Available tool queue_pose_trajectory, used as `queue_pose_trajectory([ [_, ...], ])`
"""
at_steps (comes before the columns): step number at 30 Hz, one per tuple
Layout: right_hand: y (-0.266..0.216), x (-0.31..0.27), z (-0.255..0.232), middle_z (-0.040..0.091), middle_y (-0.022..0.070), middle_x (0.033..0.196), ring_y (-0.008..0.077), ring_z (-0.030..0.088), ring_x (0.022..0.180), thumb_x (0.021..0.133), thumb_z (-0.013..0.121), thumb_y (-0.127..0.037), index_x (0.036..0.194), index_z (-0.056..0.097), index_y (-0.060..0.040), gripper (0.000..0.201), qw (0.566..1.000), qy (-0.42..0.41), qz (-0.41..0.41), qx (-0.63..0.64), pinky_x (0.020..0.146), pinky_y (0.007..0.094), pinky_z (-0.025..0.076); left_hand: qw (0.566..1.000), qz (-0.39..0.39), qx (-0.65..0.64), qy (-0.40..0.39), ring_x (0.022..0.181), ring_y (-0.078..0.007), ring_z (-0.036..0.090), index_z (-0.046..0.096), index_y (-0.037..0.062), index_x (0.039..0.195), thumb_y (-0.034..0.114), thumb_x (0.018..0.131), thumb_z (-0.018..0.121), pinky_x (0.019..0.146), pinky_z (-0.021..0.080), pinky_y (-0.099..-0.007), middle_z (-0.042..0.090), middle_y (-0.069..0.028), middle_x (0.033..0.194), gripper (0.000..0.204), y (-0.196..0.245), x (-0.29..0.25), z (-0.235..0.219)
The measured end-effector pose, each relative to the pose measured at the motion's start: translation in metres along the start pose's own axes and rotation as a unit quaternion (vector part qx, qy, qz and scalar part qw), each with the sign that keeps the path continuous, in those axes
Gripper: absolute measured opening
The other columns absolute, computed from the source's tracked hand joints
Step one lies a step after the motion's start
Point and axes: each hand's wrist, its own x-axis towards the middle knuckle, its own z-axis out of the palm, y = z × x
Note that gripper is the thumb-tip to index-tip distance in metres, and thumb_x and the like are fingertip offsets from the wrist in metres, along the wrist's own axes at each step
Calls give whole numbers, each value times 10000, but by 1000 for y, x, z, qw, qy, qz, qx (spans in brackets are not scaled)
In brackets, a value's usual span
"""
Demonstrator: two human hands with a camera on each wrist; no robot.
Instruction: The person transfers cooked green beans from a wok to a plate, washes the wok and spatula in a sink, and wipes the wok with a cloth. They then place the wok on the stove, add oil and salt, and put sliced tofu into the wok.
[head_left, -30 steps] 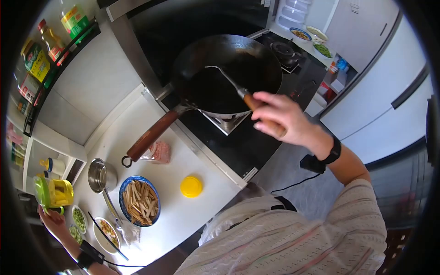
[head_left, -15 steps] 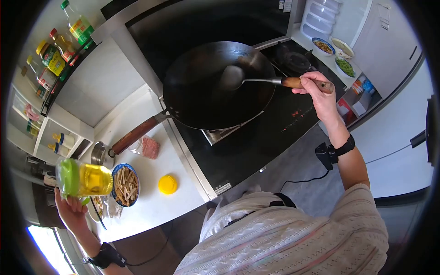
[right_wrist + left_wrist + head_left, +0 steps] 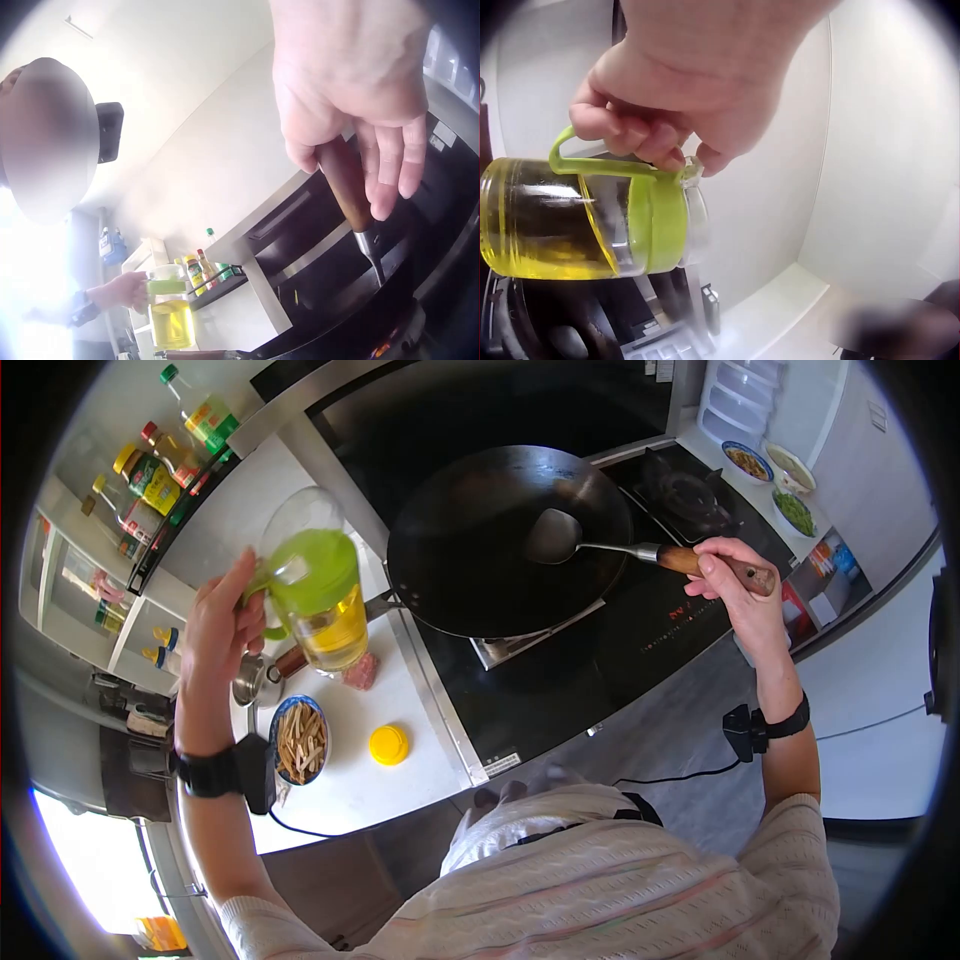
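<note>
My left hand [image 3: 215, 625] grips the green handle of a clear oil jug [image 3: 335, 640], which holds yellow oil and has a green collar. In the left wrist view, curled fingers [image 3: 641, 139] are on the handle and the thumb is by the clear top. The jug is held over the counter, left of a large black wok [image 3: 450, 580]. My right hand [image 3: 740, 595] grips the wooden handle of a wok spatula [image 3: 690, 560], thumb along the top. Its metal head [image 3: 555, 538] is inside the wok, whose dark interior shows no food.
A flame [image 3: 382, 350] burns under the wok. On the counter are a blue-rimmed bowl of pale strips [image 3: 300, 740], a yellow lid [image 3: 388, 744], a pink-filled container [image 3: 361, 671] and a metal pot [image 3: 252, 682]. Sauce bottles [image 3: 150, 480] stand on a shelf; filled bowls [image 3: 795, 512] sit far right.
My left hand has lifted the oil jug from the far left of the counter and brought it rightward toward the wok. My right hand has shifted right, and the spatula head has turned inside the wok.
</note>
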Motion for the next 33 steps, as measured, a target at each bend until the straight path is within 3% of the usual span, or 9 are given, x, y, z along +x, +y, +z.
queue_pose_trajectory([
  [11, 1, 1, -10, 596, 21, 774, 72, 569, 678, 832, 617, -93, 926, 619, -10, 125, 999, -20, -15, 47, 624, 206, 503, 963, 41, 257, -75, 367, -63, 273, 419, 111, 553, 493, 854, 499, 346, 216, -231, 290, 53, 453, 493, 34, 58, 82],
  [20, 2, 4, -17, 576, -2, 751, 39, 530, 659, 829, 622, -93, 906, 613, -23, 106, 997, -35, -67, 3, 591, 169, 425, 906, 88, 407, -73, 418, -69, 294, 504, 69, 566, 526, 844, 491, 385, 196, -260, 323, 32, 480, 536, 43, 79, 122],
  [22, 2, 4, -18, 570, -7, 746, 34, 521, 657, 828, 622, -92, 904, 611, -22, 104, 996, -37, -77, -6, 582, 166, 416, 875, 112, 465, -74, 588, -184, 529, 659, -36, 781, 530, 803, 504, 572, 413, -312, 571, -118, 631, 587, 46, 80, 128],
  [25, 3, 5, -19, 567, -11, 747, 27, 511, 650, 828, 619, -83, 903, 611, -23, 97, 997, -41, -67, 1, 565, 161, 402, 853, 93, 506, -89, 674, -212, 578, 672, -28, 810, 523, 810, 510, 653, 429, -323, 622, -142, 711, 574, 53, 80, 139],
  [33, 8, 7, -23, 565, -13, 758, 25, 509, 641, 826, 615, -61, 903, 613, -22, 86, 996, -47, -76, 22, 557, 160, 401, 834, 111, 536, -70, 670, -226, 589, 670, -23, 773, 527, 817, 516, 652, 439, -331, 630, -141, 718, 572, 47, 95, 150],
])
